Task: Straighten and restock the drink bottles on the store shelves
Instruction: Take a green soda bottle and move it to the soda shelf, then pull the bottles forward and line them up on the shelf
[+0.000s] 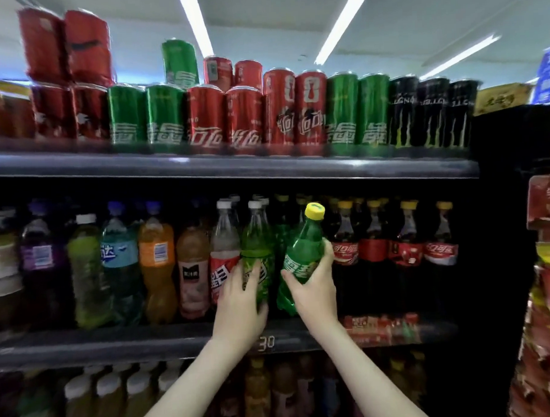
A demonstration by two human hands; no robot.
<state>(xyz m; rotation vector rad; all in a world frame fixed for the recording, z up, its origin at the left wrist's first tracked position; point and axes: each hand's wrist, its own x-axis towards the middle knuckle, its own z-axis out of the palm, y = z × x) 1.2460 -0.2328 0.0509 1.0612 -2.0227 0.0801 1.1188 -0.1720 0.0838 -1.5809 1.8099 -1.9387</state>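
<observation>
right hand (pixel 315 288) is clamping tilted yellow-capped green plastic bottle (pixel 302 248), cap leaning right; left hand (pixel 239 295) is gripping upright white-capped green bottle (pixel 257 240) beside.

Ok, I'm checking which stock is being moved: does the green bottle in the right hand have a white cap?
No, the green bottle that the right hand grips has a yellow cap.

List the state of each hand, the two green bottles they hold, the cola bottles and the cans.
left hand: grips white-capped green bottle
right hand: grips yellow-capped green bottle
white-capped green bottle: upright, capped, on shelf
yellow-capped green bottle: tilted, capped
cola bottles: upright, capped, in a row
cans: upright, some stacked
</observation>
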